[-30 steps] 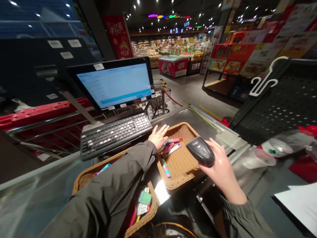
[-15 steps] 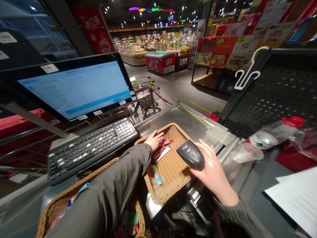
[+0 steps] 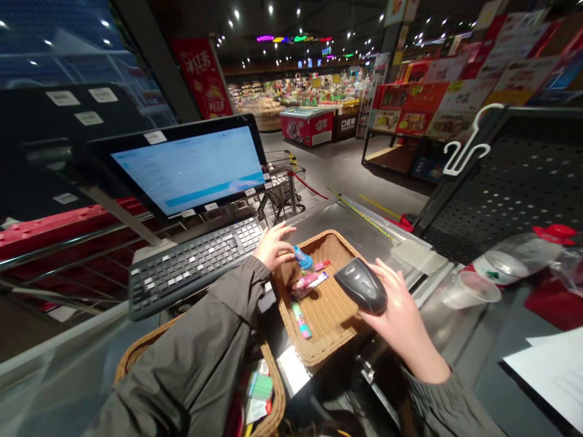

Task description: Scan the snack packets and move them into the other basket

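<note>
My right hand point(image 3: 401, 309) is wrapped round a black handheld barcode scanner point(image 3: 362, 285), held over the right side of a wicker basket point(image 3: 337, 352). At the basket's far left rim is my left hand point(image 3: 274, 246), its fingers stretched out and apart. Just beside those fingertips is a small blue item point(image 3: 303, 258); I cannot tell whether they touch it. In the basket lie a pink packet point(image 3: 306, 281), a small red piece point(image 3: 322, 265) and a green, white and pink tube point(image 3: 301, 320). My left sleeve partly covers a second wicker basket point(image 3: 276, 379) holding colourful packets.
Left of the basket stand a keyboard point(image 3: 195, 264) and a monitor point(image 3: 195, 170). To the right are a plastic cup point(image 3: 471, 290), a clear bottle with a red cap point(image 3: 519, 255) and white papers point(image 3: 551, 376). A black perforated panel point(image 3: 510, 182) rises behind them, with a white hook point(image 3: 469, 145).
My left hand has drawn back from inside the basket to its left rim, and the blue item now shows there. The view has shifted; the scanner stays in my right hand.
</note>
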### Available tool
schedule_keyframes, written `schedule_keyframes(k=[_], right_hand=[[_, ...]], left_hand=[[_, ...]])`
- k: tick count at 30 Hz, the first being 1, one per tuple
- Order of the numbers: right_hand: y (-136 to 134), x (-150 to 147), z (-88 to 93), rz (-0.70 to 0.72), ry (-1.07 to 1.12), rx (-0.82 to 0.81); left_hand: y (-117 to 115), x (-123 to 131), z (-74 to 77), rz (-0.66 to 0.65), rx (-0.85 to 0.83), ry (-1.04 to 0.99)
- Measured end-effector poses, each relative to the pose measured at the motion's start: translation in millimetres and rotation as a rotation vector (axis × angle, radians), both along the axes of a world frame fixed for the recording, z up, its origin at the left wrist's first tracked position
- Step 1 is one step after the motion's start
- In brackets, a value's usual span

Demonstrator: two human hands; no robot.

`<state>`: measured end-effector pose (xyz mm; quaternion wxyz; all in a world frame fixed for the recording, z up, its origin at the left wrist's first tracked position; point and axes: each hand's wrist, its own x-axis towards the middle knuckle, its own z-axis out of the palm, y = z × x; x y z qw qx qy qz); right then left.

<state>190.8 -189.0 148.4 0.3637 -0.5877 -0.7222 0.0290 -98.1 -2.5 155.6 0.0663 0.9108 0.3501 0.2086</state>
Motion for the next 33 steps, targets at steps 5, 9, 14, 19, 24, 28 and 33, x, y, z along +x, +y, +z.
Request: schedule_keyframes(k=[5, 9, 14, 19, 24, 28, 33], right_hand=[[-10.4, -18.6, 15.6, 0.072, -0.025, 0.062], [-21.3, -39.7, 33.9, 0.182, -0.067, 0.110], [-27.4, -73.2, 57.2, 0.323, -0.124, 0.183], [-29.7, -115.0, 82.4, 0.455, -0.160, 0.273], [-35.9, -155.3, 98.3, 0.594, -0.184, 0.301], [-38.7, -177.2, 100.6, 0.662, -0.192, 0.317], [-41.0, -195.6, 101.2, 0.724, -0.204, 0.312]], left_hand=[[-52.1, -44.7, 40.9, -0.021, 0.180, -0.200], [-93.3, -68.2, 48.0, 0.073, 0.258, -0.243], [-129.1, -101.5, 49.1, 0.205, 0.294, -0.325], [-166.7, -139.1, 62.0, 0.344, 0.352, -0.372], [-201.4, -169.0, 73.6, 0.428, 0.389, -0.389], [-224.1, -188.0, 76.1, 0.494, 0.392, -0.416], [-245.9, -207.6, 75.5, 0.560, 0.389, -0.371]])
